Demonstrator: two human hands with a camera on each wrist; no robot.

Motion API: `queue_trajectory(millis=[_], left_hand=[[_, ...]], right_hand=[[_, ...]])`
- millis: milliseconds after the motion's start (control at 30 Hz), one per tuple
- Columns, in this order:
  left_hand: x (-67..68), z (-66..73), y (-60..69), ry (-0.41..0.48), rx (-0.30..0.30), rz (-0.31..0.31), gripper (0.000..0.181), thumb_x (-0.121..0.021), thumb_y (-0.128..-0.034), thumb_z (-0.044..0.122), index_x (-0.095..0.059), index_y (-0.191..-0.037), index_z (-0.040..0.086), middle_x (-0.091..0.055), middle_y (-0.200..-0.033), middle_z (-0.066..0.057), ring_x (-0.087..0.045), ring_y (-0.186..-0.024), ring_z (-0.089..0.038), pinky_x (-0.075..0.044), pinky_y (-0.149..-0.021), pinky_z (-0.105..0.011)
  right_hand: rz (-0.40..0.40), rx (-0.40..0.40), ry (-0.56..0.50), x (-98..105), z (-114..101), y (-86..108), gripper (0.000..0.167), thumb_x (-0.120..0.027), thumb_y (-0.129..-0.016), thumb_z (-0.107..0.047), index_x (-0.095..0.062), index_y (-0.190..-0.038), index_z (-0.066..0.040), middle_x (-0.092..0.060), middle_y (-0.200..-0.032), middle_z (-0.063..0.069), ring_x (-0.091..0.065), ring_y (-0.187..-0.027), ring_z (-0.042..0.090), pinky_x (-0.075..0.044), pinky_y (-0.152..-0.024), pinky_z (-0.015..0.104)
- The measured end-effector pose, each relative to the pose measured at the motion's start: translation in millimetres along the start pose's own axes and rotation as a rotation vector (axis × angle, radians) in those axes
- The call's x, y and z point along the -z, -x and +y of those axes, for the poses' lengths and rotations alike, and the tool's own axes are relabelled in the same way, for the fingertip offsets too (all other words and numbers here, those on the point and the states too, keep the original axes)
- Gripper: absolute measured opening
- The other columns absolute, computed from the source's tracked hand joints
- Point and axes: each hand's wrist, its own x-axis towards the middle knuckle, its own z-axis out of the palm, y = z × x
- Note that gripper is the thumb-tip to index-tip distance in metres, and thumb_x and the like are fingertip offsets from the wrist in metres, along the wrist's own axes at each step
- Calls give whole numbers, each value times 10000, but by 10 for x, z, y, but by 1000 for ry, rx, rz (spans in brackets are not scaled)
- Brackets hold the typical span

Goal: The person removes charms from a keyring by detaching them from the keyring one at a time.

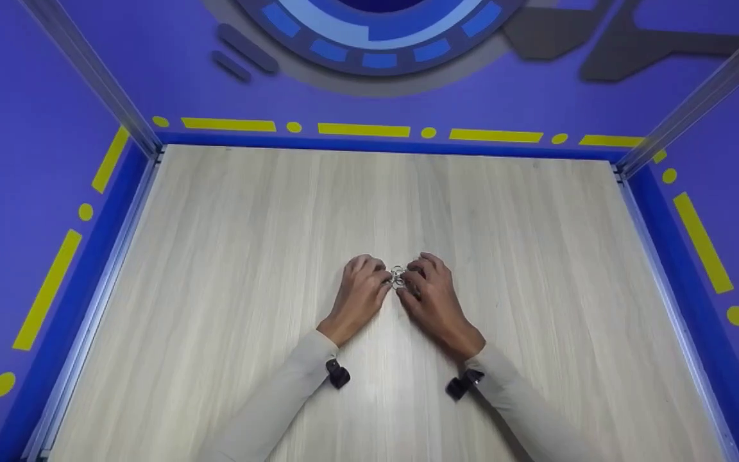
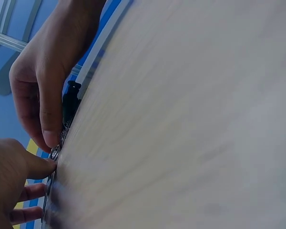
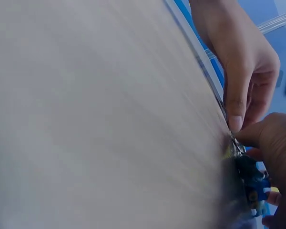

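Silvery metal rings [image 1: 398, 276], looking like a key ring, lie low at the tabletop between the two hands. My left hand [image 1: 362, 285] pinches their left side with thumb and forefinger. From the right, the thumb and fingertips of my right hand [image 1: 432, 295] grip them. A small dark and blue figure [image 3: 252, 183], apparently a keychain charm, hangs with the rings under my right hand in the right wrist view. The left wrist view shows a dark piece [image 2: 70, 102] beside the right hand, and thin metal [image 2: 46, 195] beneath the left fingers. Fingers hide much of the rings.
A pale wood-grain table [image 1: 247, 224] spreads around the hands. Blue panels [image 1: 382, 109] with yellow marks and metal frame posts [image 1: 100, 77] bound its back and sides. Each sleeve carries a small black wrist camera [image 1: 337, 373].
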Motion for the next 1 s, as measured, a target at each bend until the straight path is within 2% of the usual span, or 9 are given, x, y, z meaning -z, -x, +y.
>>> queue_trajectory(millis=[233,467,600,767,800,900,1000], left_hand=[[35,15,-40,-13,4,-29,56,-799,-999,192,-835,-988,151,-701,-1110,-39,-615,-1140,-268,-480,-1088,-542],[55,30,-57,-13,11,-59,51,-794,-1002,187,-827,-988,151,-687,-1110,-35,-605,-1140,-271,-484,-1079,-552],[59,19,-54,14,4,-56,62,-799,-996,166,-818,-955,124,-696,-1096,-47,-607,-1125,-275,-489,-1065,-544],[79,-2,-36,107,-15,-20,54,-812,-973,130,-819,-925,107,-710,-1062,-62,-614,-1104,-285,-504,-1026,-516],[34,-37,-24,122,-22,-8,61,-805,-984,143,-823,-933,113,-708,-1063,-55,-611,-1111,-277,-506,-1023,-497],[-15,-69,-9,208,-2,6,37,-821,-967,141,-829,-943,114,-707,-1036,-34,-610,-1093,-263,-526,-959,-477],[-131,-119,-2,292,60,3,38,-857,-939,165,-833,-936,136,-716,-984,17,-610,-1027,-221,-531,-883,-435]], right_hand=[[-32,-52,21,-5,-48,-17,249,-893,-915,-125,-771,-1097,-5,-694,-1228,215,-566,-1362,502,-452,-1089,718],[-5,-55,-5,-20,-48,-11,222,-890,-885,-59,-702,-987,-2,-704,-1209,204,-570,-1353,511,-441,-1097,712],[9,-40,-32,-5,-43,-8,178,-871,-879,-12,-698,-918,-6,-716,-1192,199,-570,-1345,535,-429,-1102,719],[14,-13,-84,43,-39,-33,76,-819,-885,4,-745,-904,-2,-729,-1146,185,-590,-1313,554,-418,-1122,718],[15,-11,-100,57,-43,-39,46,-800,-900,0,-754,-906,0,-731,-1136,184,-594,-1304,555,-418,-1128,712],[16,-12,-150,96,-46,-52,18,-783,-921,2,-776,-937,6,-739,-1123,187,-600,-1288,558,-428,-1142,690],[19,-40,-215,148,-57,-56,47,-792,-933,28,-794,-976,11,-752,-1132,185,-599,-1298,546,-454,-1140,661]])
